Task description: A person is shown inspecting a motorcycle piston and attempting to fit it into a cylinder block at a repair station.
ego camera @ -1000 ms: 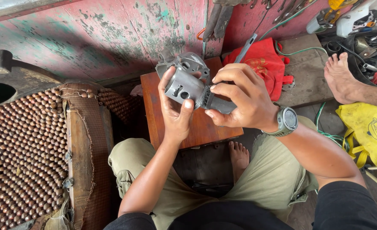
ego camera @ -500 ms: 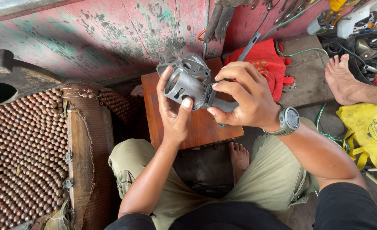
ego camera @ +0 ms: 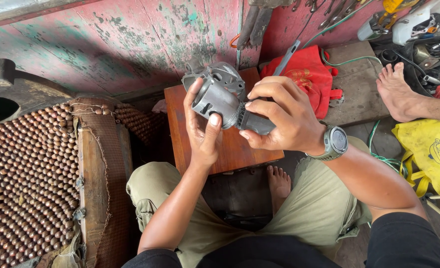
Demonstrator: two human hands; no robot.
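Observation:
I hold a grey power tool (ego camera: 220,97), an angle-grinder-like body with a metal gear head, over a small wooden board (ego camera: 180,129). My left hand (ego camera: 202,131) cups the head from below, thumb pressed on its grey housing. My right hand (ego camera: 284,116), a watch on its wrist, grips the darker handle part on the right. The tool lies roughly level, its head towards the painted wall.
A beaded seat mat (ego camera: 26,183) on a wooden frame lies at the left. A red bag (ego camera: 307,74) and a yellow bag (ego camera: 436,154) sit at the right. Another person's bare foot (ego camera: 396,92) rests near scattered tools (ego camera: 418,25). My own foot (ego camera: 278,181) is under the board.
The tool has been turned in my hands: its flat plate side faced me before, now the rounded grey housing does. My left thumb has shifted onto the housing.

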